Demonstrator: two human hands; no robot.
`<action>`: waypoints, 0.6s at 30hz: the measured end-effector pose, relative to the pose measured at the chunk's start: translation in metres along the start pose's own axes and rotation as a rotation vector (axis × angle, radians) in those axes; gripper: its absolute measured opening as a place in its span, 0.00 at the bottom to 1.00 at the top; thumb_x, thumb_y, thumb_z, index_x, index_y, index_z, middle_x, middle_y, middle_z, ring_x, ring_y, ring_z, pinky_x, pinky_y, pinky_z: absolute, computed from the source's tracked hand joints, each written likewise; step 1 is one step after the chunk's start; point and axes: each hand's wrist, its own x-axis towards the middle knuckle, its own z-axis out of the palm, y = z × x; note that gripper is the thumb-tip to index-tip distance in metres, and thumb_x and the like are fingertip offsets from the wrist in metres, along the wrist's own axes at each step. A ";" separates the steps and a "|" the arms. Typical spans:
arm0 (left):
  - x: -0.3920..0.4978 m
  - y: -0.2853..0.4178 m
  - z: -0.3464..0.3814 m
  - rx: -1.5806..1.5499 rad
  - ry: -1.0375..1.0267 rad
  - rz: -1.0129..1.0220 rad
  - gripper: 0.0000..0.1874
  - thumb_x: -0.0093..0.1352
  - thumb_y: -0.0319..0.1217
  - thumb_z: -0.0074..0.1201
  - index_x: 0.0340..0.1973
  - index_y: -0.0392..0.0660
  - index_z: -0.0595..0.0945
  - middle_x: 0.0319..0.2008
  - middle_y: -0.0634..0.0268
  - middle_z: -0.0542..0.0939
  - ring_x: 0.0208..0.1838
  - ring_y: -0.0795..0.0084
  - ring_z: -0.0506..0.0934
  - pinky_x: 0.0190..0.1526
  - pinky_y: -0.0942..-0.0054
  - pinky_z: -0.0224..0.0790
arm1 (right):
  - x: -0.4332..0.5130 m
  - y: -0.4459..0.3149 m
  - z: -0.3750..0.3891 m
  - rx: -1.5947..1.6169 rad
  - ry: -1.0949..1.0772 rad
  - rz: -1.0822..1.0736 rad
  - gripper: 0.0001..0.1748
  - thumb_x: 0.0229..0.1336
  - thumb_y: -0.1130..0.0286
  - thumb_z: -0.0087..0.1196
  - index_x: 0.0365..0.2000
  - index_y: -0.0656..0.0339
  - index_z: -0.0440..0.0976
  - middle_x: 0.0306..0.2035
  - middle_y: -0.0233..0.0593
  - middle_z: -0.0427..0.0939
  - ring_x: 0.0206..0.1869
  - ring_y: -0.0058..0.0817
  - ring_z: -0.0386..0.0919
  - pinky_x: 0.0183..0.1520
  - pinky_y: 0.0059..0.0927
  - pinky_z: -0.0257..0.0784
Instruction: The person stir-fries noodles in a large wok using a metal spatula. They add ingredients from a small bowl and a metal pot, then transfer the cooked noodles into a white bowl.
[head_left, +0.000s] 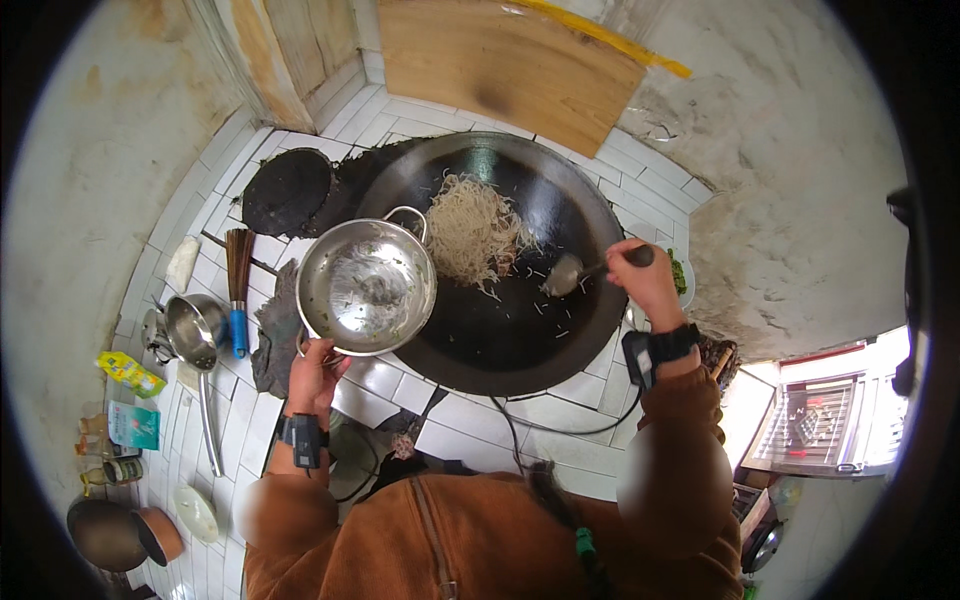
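My left hand (311, 379) grips one loop handle of a round stainless steel basin (367, 289), tilted at the left rim of a large black wok (480, 352). Bits of green and pale residue cling to the basin's inside. A mound of pale shredded food (472, 229), perhaps noodles, lies in the wok, with loose strands scattered to its right. In my right hand (641, 281) is the dark handle of a metal spatula or ladle (564, 276). Its head is low over the wok's right side; whether it touches the surface I cannot tell.
The wok is set into a white-tiled stove (480, 442). To its left are a black round lid (289, 191), a blue-handled brush (238, 292), a grey rag (277, 330) and a steel saucepan (196, 330). A plate with greens (681, 277) stands behind my right hand.
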 end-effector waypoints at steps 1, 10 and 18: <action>0.001 -0.002 -0.001 -0.018 0.021 -0.041 0.04 0.70 0.30 0.58 0.37 0.47 0.78 0.30 0.71 0.75 0.35 0.75 0.77 0.39 0.71 0.81 | 0.014 0.012 0.000 0.126 0.043 0.038 0.09 0.59 0.72 0.63 0.39 0.66 0.82 0.35 0.40 0.85 0.35 0.26 0.83 0.43 0.27 0.80; -0.007 -0.007 -0.004 -0.085 0.035 -0.061 0.05 0.70 0.29 0.59 0.38 0.44 0.79 0.32 0.68 0.80 0.36 0.73 0.80 0.39 0.75 0.82 | 0.076 0.046 0.101 0.354 -0.329 -0.317 0.15 0.62 0.74 0.63 0.50 0.62 0.80 0.52 0.37 0.82 0.52 0.25 0.80 0.59 0.28 0.74; -0.003 -0.008 -0.008 -0.164 0.019 -0.130 0.06 0.70 0.29 0.59 0.36 0.40 0.79 0.32 0.65 0.80 0.37 0.70 0.80 0.40 0.74 0.82 | -0.062 0.008 0.062 -0.165 -0.565 -0.705 0.13 0.56 0.79 0.62 0.43 0.60 0.78 0.55 0.46 0.79 0.57 0.41 0.79 0.59 0.34 0.73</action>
